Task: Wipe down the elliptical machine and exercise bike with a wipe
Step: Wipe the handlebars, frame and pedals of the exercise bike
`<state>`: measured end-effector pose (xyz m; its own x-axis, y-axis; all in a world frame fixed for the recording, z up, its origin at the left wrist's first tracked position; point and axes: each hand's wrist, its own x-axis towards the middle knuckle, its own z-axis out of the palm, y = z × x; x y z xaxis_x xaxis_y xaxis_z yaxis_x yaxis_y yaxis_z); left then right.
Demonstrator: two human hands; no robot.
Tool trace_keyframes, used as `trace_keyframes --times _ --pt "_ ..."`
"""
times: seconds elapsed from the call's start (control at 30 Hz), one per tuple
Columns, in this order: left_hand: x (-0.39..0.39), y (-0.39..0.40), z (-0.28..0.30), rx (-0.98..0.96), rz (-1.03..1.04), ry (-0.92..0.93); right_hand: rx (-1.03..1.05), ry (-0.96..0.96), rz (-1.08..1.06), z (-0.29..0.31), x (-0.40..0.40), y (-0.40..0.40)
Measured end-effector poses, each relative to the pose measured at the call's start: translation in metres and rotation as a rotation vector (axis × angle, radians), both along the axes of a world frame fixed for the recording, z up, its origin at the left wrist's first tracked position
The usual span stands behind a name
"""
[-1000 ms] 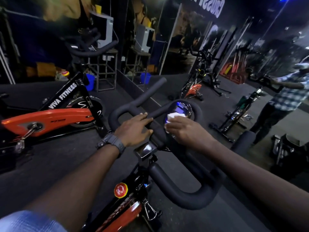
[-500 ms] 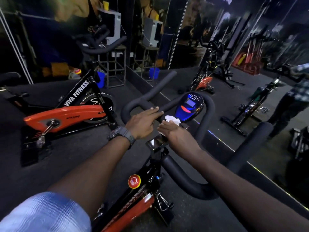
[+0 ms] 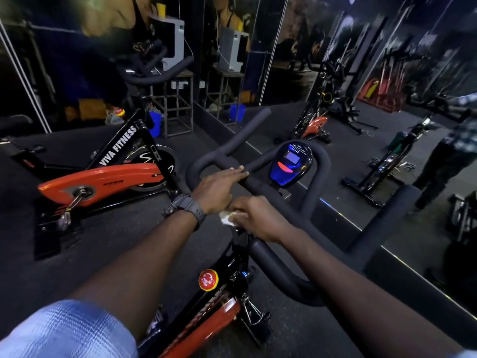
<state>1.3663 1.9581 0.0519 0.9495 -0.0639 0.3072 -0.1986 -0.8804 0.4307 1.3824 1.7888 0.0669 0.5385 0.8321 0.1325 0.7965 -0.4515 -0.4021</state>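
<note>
A white wipe (image 3: 227,215) is pinched under the curled fingers of the right hand (image 3: 258,218) and pressed at the centre of the exercise bike's handlebar (image 3: 273,257), just beside the left hand (image 3: 215,189), which is laid flat with straight fingers on the crossbar. A blue console (image 3: 290,165) is mounted just beyond both hands, and a red knob (image 3: 208,279) is seen below on the frame. A second orange bike (image 3: 103,178) is parked to the left on the dark floor (image 3: 108,244), with a mirrored wall (image 3: 374,73) ahead.

A chunky dark grey digital wristwatch (image 3: 184,209) circles the left wrist. A light blue woven short sleeve (image 3: 64,332) covers the left upper arm. Both forearms are bare.
</note>
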Motion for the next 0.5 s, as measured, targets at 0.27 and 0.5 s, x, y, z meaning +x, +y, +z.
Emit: trace_keyframes --times 0.27,0.5 --pt "-0.002 0.011 -0.013 -0.014 0.058 -0.041 -0.028 -0.103 0.016 -0.003 0.011 -0.019" --pt "-0.009 0.02 -0.013 -0.66 0.344 -0.172 0.406 0.12 -0.259 0.012 0.004 0.039"
